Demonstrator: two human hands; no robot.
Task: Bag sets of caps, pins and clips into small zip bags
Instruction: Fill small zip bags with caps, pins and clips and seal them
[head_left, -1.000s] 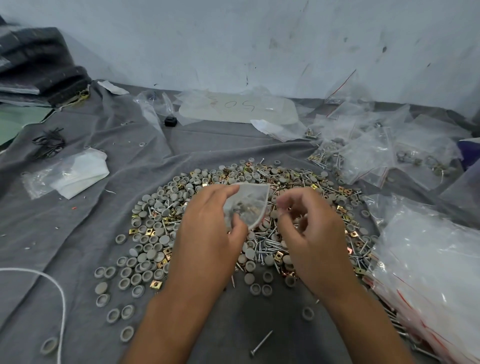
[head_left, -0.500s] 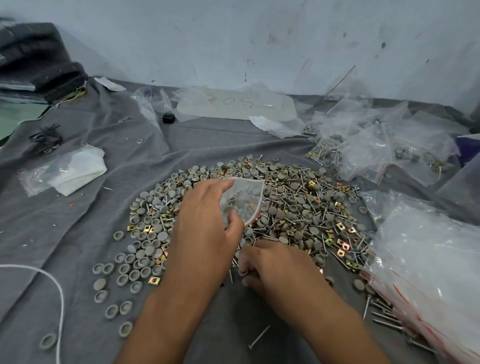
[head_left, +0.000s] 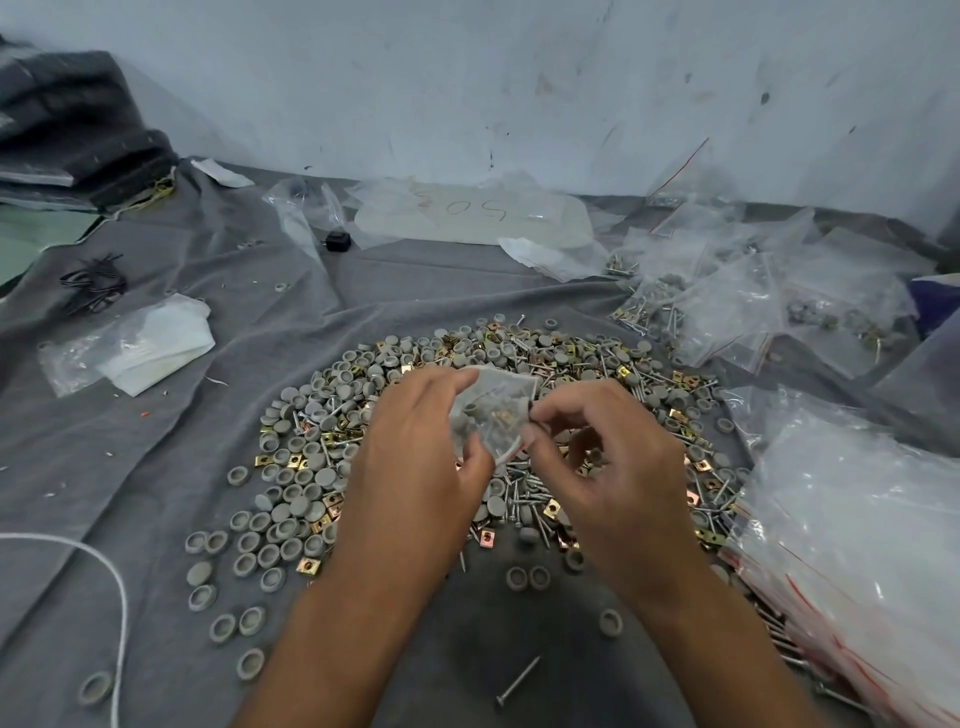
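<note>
Where the grey cloth (head_left: 156, 467) lies nearest the camera, a single loose pin (head_left: 517, 680) rests on bare fabric below the heap of parts (head_left: 322, 441), with scattered round grey caps (head_left: 251, 621) trailing off the heap's near-left edge and a white cord (head_left: 117, 597) curving beyond them at the cloth's left border. Bare cloth opens wide to the left of the heap, creased into soft folds; to the heap's right the room closes quickly against a slumped stack of clear zip bags (head_left: 857, 545) with red seal lines.

Above the heap's near half, the left hand (head_left: 415, 457) grips a small zip bag (head_left: 493, 415), thumb under its lower edge and fingers curled over its top left corner. The bag is clear, crumpled film, already holding caps and brassy clips. The right hand (head_left: 608, 467) is touching the bag's right edge, thumb and forefinger pinched together on something small and dark there; what it is I cannot tell.

The heap itself is a broad round spread of matte grey domed caps, thin steel pins and square gold-toned clips, all tangled.

Beyond the heap's far right, filled bags (head_left: 727, 301) lie piled and glossy. Past its far edge lies a flat plastic sheet (head_left: 467, 213) with red writing, a small black object (head_left: 338, 241) to its left, then the scuffed pale wall (head_left: 519, 78). Far left of the heap, folded white material in a bag (head_left: 140, 343) sits before black ties (head_left: 93, 283).
</note>
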